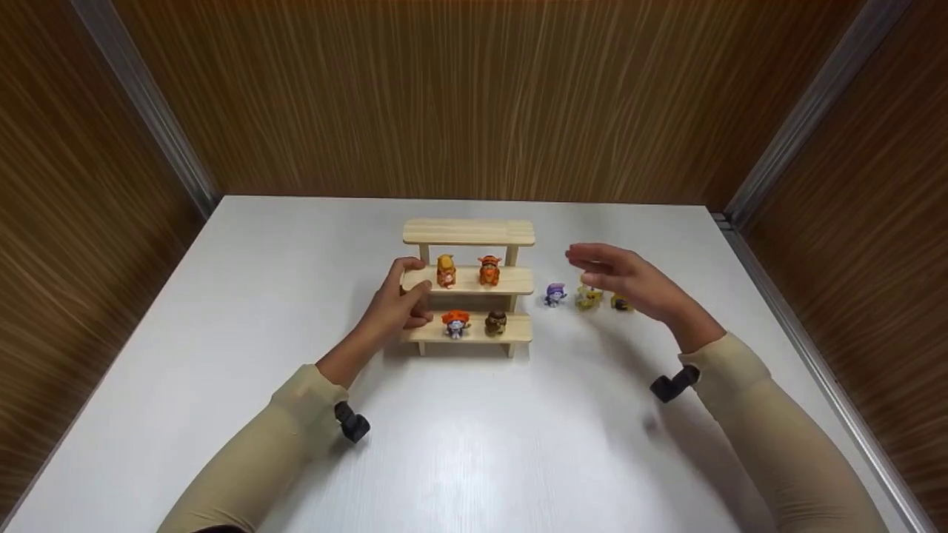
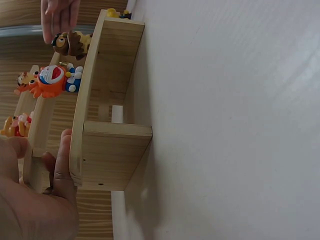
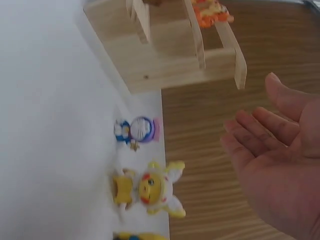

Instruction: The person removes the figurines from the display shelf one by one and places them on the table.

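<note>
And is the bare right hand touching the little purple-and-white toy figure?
Apart: the right wrist view shows brown wood-grain panel between the right hand and the toy figure.

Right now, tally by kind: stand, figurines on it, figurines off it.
Wooden stand: 1
Figurines on it: 4 (yellow-orange one, orange one, orange-hooded one, brown one)
Figurines off it: 3 (purple-topped one, yellow-white one, yellow-dark one)
Total: 8
</note>
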`<state>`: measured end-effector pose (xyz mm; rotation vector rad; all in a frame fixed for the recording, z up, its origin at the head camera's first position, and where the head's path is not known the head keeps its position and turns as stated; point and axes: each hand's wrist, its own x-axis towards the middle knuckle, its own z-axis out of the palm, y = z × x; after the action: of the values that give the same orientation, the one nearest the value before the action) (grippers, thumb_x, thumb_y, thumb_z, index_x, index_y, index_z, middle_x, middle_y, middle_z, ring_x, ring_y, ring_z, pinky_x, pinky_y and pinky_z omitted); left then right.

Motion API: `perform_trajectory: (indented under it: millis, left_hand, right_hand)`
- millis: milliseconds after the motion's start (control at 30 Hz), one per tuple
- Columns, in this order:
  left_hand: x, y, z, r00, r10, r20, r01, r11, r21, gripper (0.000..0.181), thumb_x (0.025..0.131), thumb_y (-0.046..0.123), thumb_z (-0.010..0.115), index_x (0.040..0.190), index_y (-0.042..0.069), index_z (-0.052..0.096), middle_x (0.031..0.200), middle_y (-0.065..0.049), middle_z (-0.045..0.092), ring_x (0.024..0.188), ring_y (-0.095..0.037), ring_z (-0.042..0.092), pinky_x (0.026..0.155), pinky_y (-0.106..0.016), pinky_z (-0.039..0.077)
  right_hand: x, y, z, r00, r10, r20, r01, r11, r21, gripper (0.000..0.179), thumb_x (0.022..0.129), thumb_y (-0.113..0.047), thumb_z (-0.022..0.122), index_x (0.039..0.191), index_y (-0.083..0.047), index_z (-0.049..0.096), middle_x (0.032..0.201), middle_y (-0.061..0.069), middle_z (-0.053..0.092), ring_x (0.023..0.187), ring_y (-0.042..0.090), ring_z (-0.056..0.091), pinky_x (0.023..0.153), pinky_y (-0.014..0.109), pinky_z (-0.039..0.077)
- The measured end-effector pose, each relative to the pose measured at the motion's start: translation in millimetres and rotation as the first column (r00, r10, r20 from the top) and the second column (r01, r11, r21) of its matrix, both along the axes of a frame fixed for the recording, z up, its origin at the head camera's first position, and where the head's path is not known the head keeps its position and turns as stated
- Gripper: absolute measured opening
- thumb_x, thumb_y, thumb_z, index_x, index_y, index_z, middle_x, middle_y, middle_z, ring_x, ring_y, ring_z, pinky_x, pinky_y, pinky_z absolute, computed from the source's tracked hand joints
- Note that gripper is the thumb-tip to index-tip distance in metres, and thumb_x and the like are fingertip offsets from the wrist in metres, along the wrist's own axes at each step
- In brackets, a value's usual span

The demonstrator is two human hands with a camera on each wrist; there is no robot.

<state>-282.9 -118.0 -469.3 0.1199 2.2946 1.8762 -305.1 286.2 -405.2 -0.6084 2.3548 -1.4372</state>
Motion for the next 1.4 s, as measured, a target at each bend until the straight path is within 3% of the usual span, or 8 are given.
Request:
perform_trajectory:
  millis: [233,633,1100,1400]
  left_hand:
    - [-0.3,-0.1,-0.4,1.000,0.013,0.003,-0.013,1.000,0.006,0.040,0.107,0.032,0.058,0.143,0.028,0.041,0.082,-0.009,0.055,0.072,-0.019,0.069,0.060,-0.026,0.058]
    - [0.0,-0.3,-1.0,1.000,0.011,-0.013,-0.011,1.000,-0.022,0.041,0.107,0.036,0.057,0.144,0.029,0.040,0.086,-0.011,0.057,0.074,-0.019,0.069,0.062,-0.025,0.059]
    - [0.5,-1.0,5.9,0.999,-0.014,0.030,0.014,1.000,0.013,0.048,0.108,0.031,0.055,0.151,0.022,0.035,0.085,-0.015,0.060,0.077,-0.025,0.070,0.064,-0.029,0.060]
    - [-0.1,-1.3,0.0,1.000,0.006,-0.021,-0.007,1.000,-0.019,0.043,0.107,0.037,0.057,0.145,0.027,0.040,0.084,-0.012,0.060,0.075,-0.021,0.070,0.062,-0.025,0.059]
  right_hand:
    - [5.7,-27,1.7,0.999,0.033,0.001,-0.033,0.996,-0.080,0.059,0.103,-0.023,0.066,0.155,-0.007,0.044,0.159,0.010,0.045,0.148,0.028,0.041,0.114,0.031,0.041]
    - [7.6,-61,2.9,1.000,0.012,-0.010,-0.013,0.994,-0.108,0.057,0.102,-0.014,0.067,0.153,-0.002,0.044,0.158,0.014,0.046,0.148,0.032,0.042,0.117,0.044,0.038]
    - [7.1,-84,-1.5,1.000,-0.006,-0.015,0.004,0.993,-0.118,0.057,0.101,-0.007,0.066,0.154,-0.002,0.043,0.159,0.015,0.044,0.148,0.029,0.041,0.118,0.044,0.037]
    - [8.5,-89,-1.6,0.999,0.011,-0.048,-0.016,0.995,-0.101,0.056,0.101,-0.006,0.067,0.152,0.002,0.045,0.155,0.020,0.047,0.144,0.032,0.046,0.115,0.045,0.041]
